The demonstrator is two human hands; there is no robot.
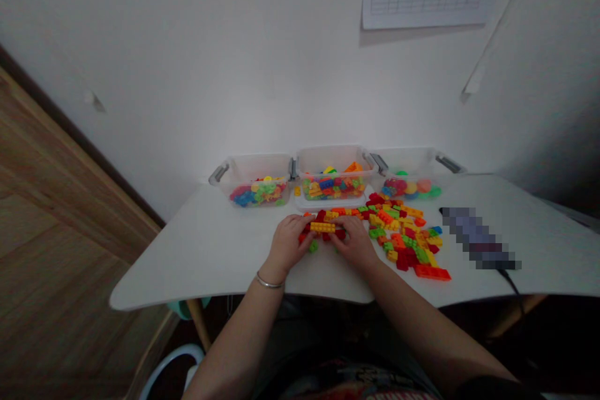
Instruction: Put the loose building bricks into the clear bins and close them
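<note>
Between my two hands sits a long yellow-orange toy brick (322, 227) with studs on it. My left hand (291, 239) closes on its left end, thumb and fingers curled round it. At the other end my right hand (355, 241) grips the same brick with thumb and fingertips. Red bricks (340, 234) show just under and around it, partly covered by my fingers; whether any are joined to it I cannot tell. A small green brick (314, 247) lies on the table by my left thumb.
Loose bricks (407, 256) in several colours spread to the right. Behind stand three clear bins: a left bin (253, 162), a middle bin (328, 156) and a right bin (407, 159), each with coloured pieces. A blurred-out device (478, 237) with a cable lies on the white table (210, 256).
</note>
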